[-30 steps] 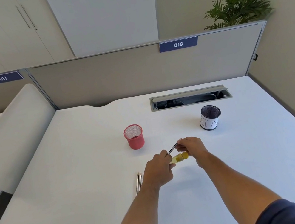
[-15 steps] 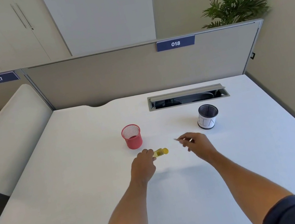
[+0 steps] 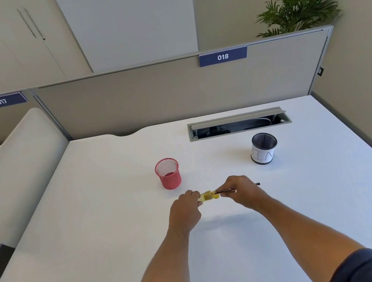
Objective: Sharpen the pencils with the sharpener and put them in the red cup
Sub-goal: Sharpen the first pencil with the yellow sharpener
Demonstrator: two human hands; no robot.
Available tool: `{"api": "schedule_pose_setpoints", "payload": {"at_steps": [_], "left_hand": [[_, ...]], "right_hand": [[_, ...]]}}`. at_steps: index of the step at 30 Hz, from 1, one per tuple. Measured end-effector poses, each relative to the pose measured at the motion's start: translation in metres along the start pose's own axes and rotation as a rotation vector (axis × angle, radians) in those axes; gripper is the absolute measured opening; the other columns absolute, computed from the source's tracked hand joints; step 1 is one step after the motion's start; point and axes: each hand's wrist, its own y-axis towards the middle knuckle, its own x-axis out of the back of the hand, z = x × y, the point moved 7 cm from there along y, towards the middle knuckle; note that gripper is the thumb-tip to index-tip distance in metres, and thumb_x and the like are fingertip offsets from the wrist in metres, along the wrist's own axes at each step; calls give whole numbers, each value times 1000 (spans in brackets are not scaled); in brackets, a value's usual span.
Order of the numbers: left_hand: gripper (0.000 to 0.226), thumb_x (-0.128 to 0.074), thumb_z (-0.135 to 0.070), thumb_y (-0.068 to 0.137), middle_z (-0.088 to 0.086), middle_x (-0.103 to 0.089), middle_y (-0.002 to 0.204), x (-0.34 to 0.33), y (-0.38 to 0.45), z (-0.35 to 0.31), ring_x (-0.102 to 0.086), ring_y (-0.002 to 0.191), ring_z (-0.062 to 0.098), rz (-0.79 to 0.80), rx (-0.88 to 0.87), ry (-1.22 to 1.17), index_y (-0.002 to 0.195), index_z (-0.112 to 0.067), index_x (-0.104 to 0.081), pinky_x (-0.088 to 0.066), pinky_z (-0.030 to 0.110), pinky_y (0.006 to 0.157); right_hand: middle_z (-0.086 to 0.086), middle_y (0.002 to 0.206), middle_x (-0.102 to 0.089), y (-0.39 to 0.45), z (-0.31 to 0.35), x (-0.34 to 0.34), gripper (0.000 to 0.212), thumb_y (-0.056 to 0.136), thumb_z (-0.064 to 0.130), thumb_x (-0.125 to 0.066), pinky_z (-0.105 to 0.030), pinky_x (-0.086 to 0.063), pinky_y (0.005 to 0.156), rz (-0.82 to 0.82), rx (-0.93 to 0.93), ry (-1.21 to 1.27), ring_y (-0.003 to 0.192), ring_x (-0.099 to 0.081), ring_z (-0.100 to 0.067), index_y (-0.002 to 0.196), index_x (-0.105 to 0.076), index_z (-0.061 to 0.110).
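My left hand [image 3: 185,209] grips a small yellow sharpener [image 3: 208,196] above the white desk. My right hand [image 3: 242,191] holds a thin dark pencil [image 3: 226,191] level, its left tip at the sharpener's mouth and its other end sticking out past my knuckles to the right. The red mesh cup [image 3: 168,173] stands upright a short way behind and to the left of my hands; I see no pencil standing in it. No other loose pencils show on the desk.
A black mesh cup with a white paper label [image 3: 264,148] stands at the back right. An open cable tray slot [image 3: 238,123] lies behind it. A grey partition closes the back, and a white curved divider [image 3: 11,169] borders the left.
My hands were apart half a second ago, sharpener in the left and pencil in the right; now they have come together with the pencil tip at the sharpener. The camera view shifted, hiding the two loose pencils.
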Motion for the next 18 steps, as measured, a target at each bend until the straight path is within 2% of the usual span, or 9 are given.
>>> {"api": "schedule_pose_setpoints", "payload": {"at_steps": [5,8,11,15,18], "left_hand": [[21,-45,-27,98,-3,-56,106,3,0,-6,-55,91,22,-19,-50,24,114,-20,-56,-38,32,66],[21,-47,-28,96,-3,-57,105,7,-1,-10,-55,89,22,-59,-73,39,113,-19,-56,-33,31,64],[21,-49,-32,97,0,-59,97,11,0,-13,-56,80,25,-90,-125,66,108,-17,-58,-35,33,60],[16,-59,-30,91,1,-58,78,15,-2,-20,-54,63,26,-106,-250,131,94,-15,-60,-28,32,54],[14,-67,-25,84,-2,-53,69,19,-4,-24,-48,54,22,-135,-297,146,85,-16,-57,-25,30,50]], "right_hand": [[4,90,-66,-1,10,-3,22,89,8,-73,-21,-46,69,-4,137,-120,79,-59,-9,102,-80,24],[7,85,-66,0,14,-1,18,87,4,-73,-24,-46,70,-56,183,-161,76,-60,-7,97,-79,17],[2,87,-70,-2,20,3,11,88,6,-72,-31,-50,72,-90,242,-229,80,-64,-17,95,-77,13],[1,86,-70,-5,31,0,9,89,9,-71,-31,-51,64,-114,430,-368,77,-65,-21,94,-76,14],[2,83,-69,-7,37,5,3,89,15,-72,-33,-51,56,-148,486,-436,73,-66,-22,92,-74,15]]}}
